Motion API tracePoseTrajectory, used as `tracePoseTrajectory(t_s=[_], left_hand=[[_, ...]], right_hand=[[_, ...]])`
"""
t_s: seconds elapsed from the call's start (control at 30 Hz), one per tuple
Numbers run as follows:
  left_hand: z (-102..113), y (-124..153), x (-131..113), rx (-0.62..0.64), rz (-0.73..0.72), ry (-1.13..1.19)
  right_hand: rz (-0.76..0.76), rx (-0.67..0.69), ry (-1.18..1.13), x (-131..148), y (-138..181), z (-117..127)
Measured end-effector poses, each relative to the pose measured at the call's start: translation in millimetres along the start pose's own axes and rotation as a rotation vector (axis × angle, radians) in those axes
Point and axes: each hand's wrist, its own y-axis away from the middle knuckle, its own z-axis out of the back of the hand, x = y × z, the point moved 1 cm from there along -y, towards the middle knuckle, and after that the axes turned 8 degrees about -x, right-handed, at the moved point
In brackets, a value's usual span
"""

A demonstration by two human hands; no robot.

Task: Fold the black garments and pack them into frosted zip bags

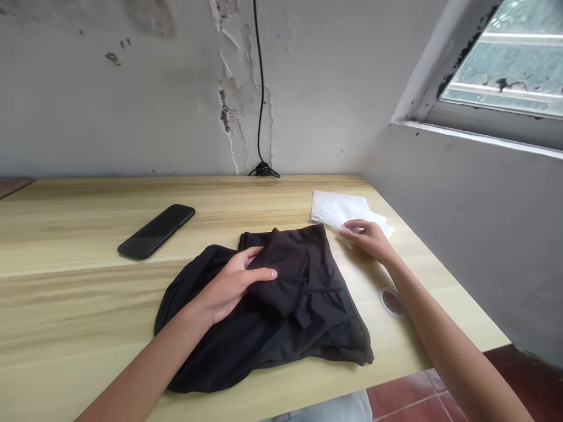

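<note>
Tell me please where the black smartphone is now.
In the head view, the black smartphone lies on the left part of the wood-grain table, beyond and left of the black garment.

Black phone (pixel 156 232), cable (pixel 264 169), window (pixel 512 67)

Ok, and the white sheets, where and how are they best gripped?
Probably pinch the white sheets at their near edge between thumb and fingers, coming from the near right side. They lie flat and loosely fanned, so the thin overlapping edges are the likeliest hold, and the right hand is at that edge.
</note>
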Motion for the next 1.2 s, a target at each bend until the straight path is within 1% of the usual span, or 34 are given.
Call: tracePoseTrajectory(t_s=[0.07, 0.1, 0.17, 0.23, 0.3, 0.37, 0.43, 0.47, 0.5, 0.53, 0.57, 0.6, 0.63, 0.67, 0.73, 0.8, 0.83, 0.87, 0.93, 1.0, 1.1, 1.2], left_hand=[[-1.0, 1.2, 3.3, 0.081, 0.053, -0.033], [-1.6, 2.2, 5.0, 0.136, 0.047, -0.055], [-2.6, 4.6, 7.5, 0.209, -0.024, -0.094], [-2.5, 6.5, 9.5, 0.212, -0.114, -0.122], [-1.1, 6.6, 11.9, 0.181, -0.178, -0.143], [1.6, 4.6, 14.8, 0.124, -0.218, -0.147], [4.9, 2.4, 16.6, 0.065, -0.23, -0.102], [6.0, 2.2, 16.6, 0.067, -0.213, -0.047], [6.4, 2.9, 15.8, 0.1, -0.177, 0.027], [6.0, 4.5, 14.2, 0.152, -0.13, 0.113], [4.9, 7.0, 12.0, 0.206, -0.079, 0.202], [2.9, 9.8, 9.7, 0.248, -0.03, 0.284], [0.4, 12.5, 7.6, 0.264, 0.013, 0.342], [-2.6, 14.6, 6.2, 0.249, 0.049, 0.369], [-8.5, 15.7, 6.4, 0.164, 0.102, 0.348], [-12.8, 13.0, 9.5, 0.09, 0.126, 0.281], [-13.7, 10.8, 11.5, 0.067, 0.121, 0.255], [-13.9, 8.5, 13.4, 0.052, 0.108, 0.236], [-12.6, 4.4, 16.3, 0.034, 0.068, 0.196], [-11.4, 2.1, 17.6, 0.038, 0.016, 0.127], [-13.0, 1.9, 16.7, 0.056, -0.09, -0.017], [-17.7, 2.3, 15.6, 0.075, -0.215, -0.152]], right_hand=[[-0.078, 0.053, -0.095, 0.8, 1.8, 3.2], [-0.124, 0.067, -0.146, 1.4, 2.9, 4.3], [-0.191, 0.055, -0.205, 2.5, 4.8, 5.3], [-0.216, 0.005, -0.207, 4.3, 6.4, 4.7], [-0.202, -0.067, -0.191, 8.9, 7.9, 3.5], [-0.125, -0.186, -0.181, 19.4, 10.5, 1.6], [0.048, -0.321, -0.183, 37.5, 16.0, -3.1], [0.161, -0.358, -0.189, 48.8, 20.5, -7.5], [0.273, -0.355, -0.194, 60.7, 26.1, -13.4], [0.361, -0.31, -0.2, 72.5, 32.7, -20.7], [0.411, -0.228, -0.212, 83.4, 39.9, -29.0], [0.42, -0.15, -0.228, 92.7, 47.3, -37.2], [0.416, -0.048, -0.24, 100.5, 54.7, -45.0], [0.397, 0.037, -0.267, 106.5, 61.4, -51.4], [0.323, 0.18, -0.316, 113.9, 71.3, -59.5], [0.212, 0.266, -0.358, 116.9, 75.2, -61.2], [0.146, 0.285, -0.375, 117.4, 75.0, -60.3], [0.076, 0.284, -0.395, 117.8, 73.8, -58.6], [-0.044, 0.229, -0.436, 118.5, 70.3, -54.5], [-0.102, 0.149, -0.46, 120.3, 68.2, -50.7], [-0.076, 0.048, -0.469, 125.4, 70.1, -47.2], [-0.026, -0.083, -0.474, 130.9, 76.2, -46.0]])
